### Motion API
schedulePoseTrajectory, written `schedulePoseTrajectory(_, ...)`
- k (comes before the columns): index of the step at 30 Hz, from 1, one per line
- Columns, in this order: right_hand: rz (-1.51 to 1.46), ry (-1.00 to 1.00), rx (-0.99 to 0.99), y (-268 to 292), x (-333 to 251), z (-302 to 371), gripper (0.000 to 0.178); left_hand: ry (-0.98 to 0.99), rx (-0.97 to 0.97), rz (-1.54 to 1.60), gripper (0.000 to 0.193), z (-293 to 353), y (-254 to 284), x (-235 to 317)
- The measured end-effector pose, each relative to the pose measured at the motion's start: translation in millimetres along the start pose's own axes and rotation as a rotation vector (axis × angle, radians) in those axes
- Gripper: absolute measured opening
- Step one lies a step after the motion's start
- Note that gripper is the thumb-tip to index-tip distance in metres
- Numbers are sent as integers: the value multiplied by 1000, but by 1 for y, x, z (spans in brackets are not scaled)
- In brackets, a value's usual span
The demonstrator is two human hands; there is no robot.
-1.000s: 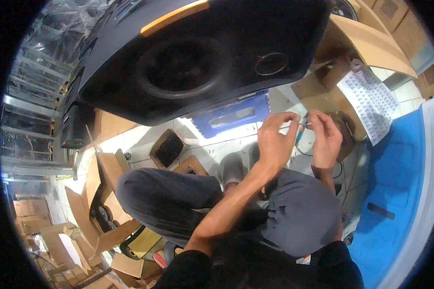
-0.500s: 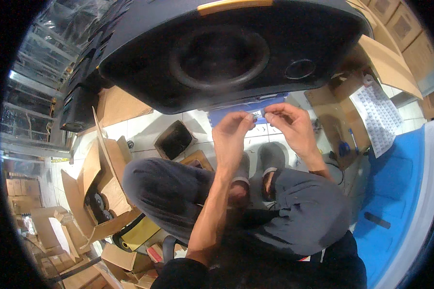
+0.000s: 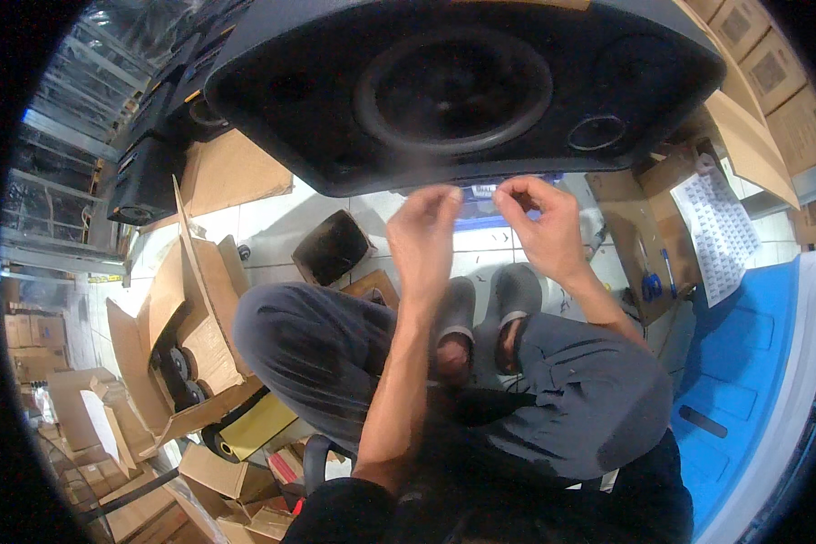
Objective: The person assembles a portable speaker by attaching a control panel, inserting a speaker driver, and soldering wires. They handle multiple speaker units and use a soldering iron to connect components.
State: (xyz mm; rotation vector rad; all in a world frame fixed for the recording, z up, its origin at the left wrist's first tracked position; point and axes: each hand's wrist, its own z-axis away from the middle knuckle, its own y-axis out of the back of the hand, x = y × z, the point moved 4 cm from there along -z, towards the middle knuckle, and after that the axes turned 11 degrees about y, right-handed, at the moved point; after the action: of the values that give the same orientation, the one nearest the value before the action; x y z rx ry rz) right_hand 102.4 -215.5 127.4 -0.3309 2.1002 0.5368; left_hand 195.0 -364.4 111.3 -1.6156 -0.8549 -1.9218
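A large black speaker cabinet with a round cone fills the far side in front of me. Just below its lower edge, my right hand pinches with thumb and forefinger at the end of a small white label with dark print. Across from it, my left hand is raised with its fingers pressed together, somewhat blurred. A small gap shows between its fingertips and the label, and whatever it may hold is too small to make out. Behind the hands lies a blue object, mostly covered by them and the cabinet.
At left stand an open carton with dark round parts and a dark block-shaped box. On the right, a printed sheet hangs over a carton, near blue-handled scissors, a pen and a blue plastic surface.
My left hand has drawn away from the label and slightly left. The label and right fingertips sit higher in view. More of the speaker's front shows as the view has shifted.
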Motion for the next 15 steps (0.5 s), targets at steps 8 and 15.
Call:
schedulePoseTrajectory(8,-88,-95,59,-32,34,-17,18,-130,191,-67,21,-16,3,9)
schedulePoseTrajectory(15,-12,-70,85,-34,34,-18,20,-114,247,-177,25,-22,-5,7)
